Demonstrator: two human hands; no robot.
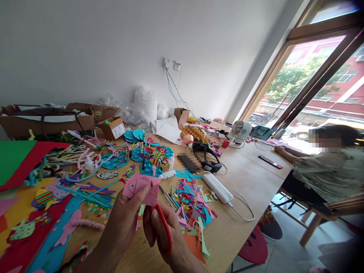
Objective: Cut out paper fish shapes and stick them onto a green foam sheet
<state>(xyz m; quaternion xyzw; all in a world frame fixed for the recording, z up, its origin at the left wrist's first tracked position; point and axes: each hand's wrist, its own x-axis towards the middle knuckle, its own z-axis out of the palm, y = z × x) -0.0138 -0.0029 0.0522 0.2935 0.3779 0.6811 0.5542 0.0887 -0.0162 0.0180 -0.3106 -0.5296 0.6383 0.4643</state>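
Pinched in my left hand is a piece of pink paper with a fish drawn on it in dark lines. My right hand is closed round the red handles of a pair of scissors. The scissors meet the lower edge of the paper, which hides their blades. Just right of my hands lies a heap of colourful paper scraps. A white glue bottle lies behind the paper. On the left are a pink paper fish and a green spotted paper fish.
A white power strip with a looping cable lies right of the scraps. Behind are a black headset, blue decorated discs and cardboard boxes. A small fan stands near the window. Another person sits at the far right.
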